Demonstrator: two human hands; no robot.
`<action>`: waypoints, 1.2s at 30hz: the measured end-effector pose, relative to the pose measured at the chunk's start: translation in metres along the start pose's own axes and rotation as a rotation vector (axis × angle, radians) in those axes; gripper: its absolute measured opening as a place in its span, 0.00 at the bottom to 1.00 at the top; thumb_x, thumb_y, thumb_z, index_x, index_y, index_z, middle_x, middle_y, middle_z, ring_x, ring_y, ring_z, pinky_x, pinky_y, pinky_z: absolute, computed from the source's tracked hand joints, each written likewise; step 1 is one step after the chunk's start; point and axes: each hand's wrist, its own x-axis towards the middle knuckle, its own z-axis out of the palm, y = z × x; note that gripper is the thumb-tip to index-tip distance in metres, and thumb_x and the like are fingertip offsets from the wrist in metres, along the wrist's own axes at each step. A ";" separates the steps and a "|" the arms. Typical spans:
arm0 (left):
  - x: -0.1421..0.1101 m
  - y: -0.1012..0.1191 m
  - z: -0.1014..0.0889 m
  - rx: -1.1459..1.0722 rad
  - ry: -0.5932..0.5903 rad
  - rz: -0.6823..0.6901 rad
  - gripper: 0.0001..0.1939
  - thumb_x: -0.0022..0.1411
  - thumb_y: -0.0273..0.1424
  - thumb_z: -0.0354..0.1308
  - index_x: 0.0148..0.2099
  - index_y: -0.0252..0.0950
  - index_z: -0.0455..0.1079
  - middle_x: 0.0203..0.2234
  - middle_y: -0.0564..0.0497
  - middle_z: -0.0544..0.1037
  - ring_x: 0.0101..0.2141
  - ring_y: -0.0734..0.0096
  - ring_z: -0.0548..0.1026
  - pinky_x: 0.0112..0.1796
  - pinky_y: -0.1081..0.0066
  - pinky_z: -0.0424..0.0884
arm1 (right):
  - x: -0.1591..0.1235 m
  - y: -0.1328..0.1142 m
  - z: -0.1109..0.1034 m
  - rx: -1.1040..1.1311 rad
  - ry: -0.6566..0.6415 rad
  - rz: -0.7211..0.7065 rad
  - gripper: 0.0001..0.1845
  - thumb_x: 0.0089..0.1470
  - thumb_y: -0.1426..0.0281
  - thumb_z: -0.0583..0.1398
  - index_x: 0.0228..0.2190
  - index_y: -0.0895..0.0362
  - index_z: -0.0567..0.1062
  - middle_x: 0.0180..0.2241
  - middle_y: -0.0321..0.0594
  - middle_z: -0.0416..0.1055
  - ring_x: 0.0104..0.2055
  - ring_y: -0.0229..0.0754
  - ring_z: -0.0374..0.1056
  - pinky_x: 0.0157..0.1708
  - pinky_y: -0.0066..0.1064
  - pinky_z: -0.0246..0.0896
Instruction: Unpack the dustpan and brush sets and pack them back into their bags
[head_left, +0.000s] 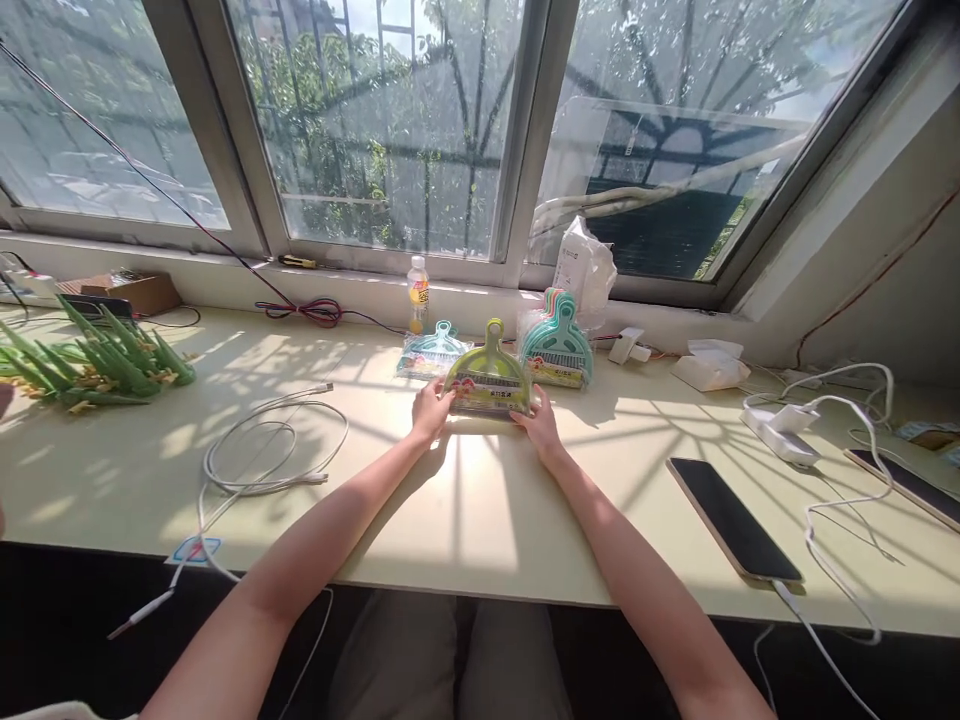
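A yellow-green mini dustpan and brush set (489, 378) with a printed label stands tilted on the pale table (480, 500), handle loop up. My left hand (430, 410) grips its left lower corner and my right hand (540, 422) grips its right lower corner, fingers closed on the edges. Just behind it to the left lies a teal dustpan set in clear wrap (432, 352). Behind to the right, a stack of teal and pink sets (556, 345) leans upright.
A small drink bottle (418, 293) stands at the window sill. A coiled white cable (270, 450) lies left, green plastic spiky pieces (105, 365) far left. A phone (731, 518) on a charging cable lies right, with a white power adapter (780, 432) and a tablet edge (904, 485) beyond.
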 end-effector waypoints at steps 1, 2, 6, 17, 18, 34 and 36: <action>0.001 0.001 -0.002 0.055 -0.001 0.013 0.18 0.68 0.30 0.64 0.58 0.36 0.79 0.45 0.44 0.86 0.46 0.56 0.84 0.46 0.64 0.79 | 0.002 0.001 0.002 -0.029 0.017 -0.026 0.46 0.39 0.67 0.73 0.62 0.54 0.73 0.49 0.46 0.83 0.49 0.54 0.79 0.50 0.46 0.79; 0.003 0.001 -0.005 0.106 -0.002 0.021 0.18 0.69 0.30 0.63 0.60 0.37 0.78 0.46 0.44 0.86 0.48 0.56 0.83 0.48 0.64 0.78 | 0.003 0.001 0.006 -0.064 0.028 -0.054 0.38 0.39 0.67 0.72 0.55 0.55 0.78 0.49 0.46 0.83 0.51 0.55 0.79 0.51 0.45 0.78; 0.018 -0.005 -0.027 0.287 0.010 -0.035 0.19 0.71 0.31 0.62 0.62 0.38 0.78 0.50 0.42 0.85 0.51 0.53 0.82 0.49 0.64 0.75 | 0.003 0.001 0.039 -0.206 0.055 -0.095 0.22 0.43 0.68 0.69 0.43 0.56 0.80 0.45 0.47 0.83 0.44 0.51 0.79 0.45 0.39 0.75; 0.088 -0.052 -0.060 0.522 0.112 -0.024 0.17 0.70 0.30 0.60 0.58 0.34 0.79 0.57 0.37 0.79 0.62 0.48 0.73 0.61 0.59 0.70 | 0.040 -0.009 0.139 -0.567 0.112 -0.188 0.14 0.58 0.72 0.55 0.40 0.56 0.80 0.45 0.49 0.78 0.50 0.53 0.70 0.50 0.37 0.64; 0.095 -0.053 -0.059 0.530 0.145 -0.019 0.17 0.70 0.31 0.61 0.58 0.34 0.78 0.59 0.36 0.77 0.63 0.47 0.71 0.63 0.58 0.68 | 0.045 -0.009 0.143 -0.596 0.146 -0.184 0.15 0.58 0.71 0.56 0.42 0.56 0.81 0.49 0.51 0.77 0.55 0.54 0.69 0.53 0.39 0.64; 0.102 -0.042 -0.020 0.805 -0.311 0.668 0.13 0.71 0.23 0.52 0.47 0.34 0.78 0.48 0.37 0.79 0.52 0.52 0.77 0.56 0.58 0.73 | 0.066 -0.016 0.150 -0.547 0.120 -0.162 0.35 0.64 0.65 0.59 0.70 0.51 0.59 0.70 0.53 0.60 0.66 0.53 0.65 0.66 0.48 0.60; 0.101 -0.043 -0.020 0.795 -0.281 0.635 0.14 0.71 0.23 0.51 0.50 0.34 0.78 0.49 0.37 0.79 0.52 0.53 0.77 0.55 0.59 0.74 | 0.067 -0.019 0.132 -0.497 0.267 -0.251 0.29 0.67 0.66 0.55 0.67 0.55 0.63 0.68 0.56 0.63 0.68 0.54 0.62 0.66 0.49 0.58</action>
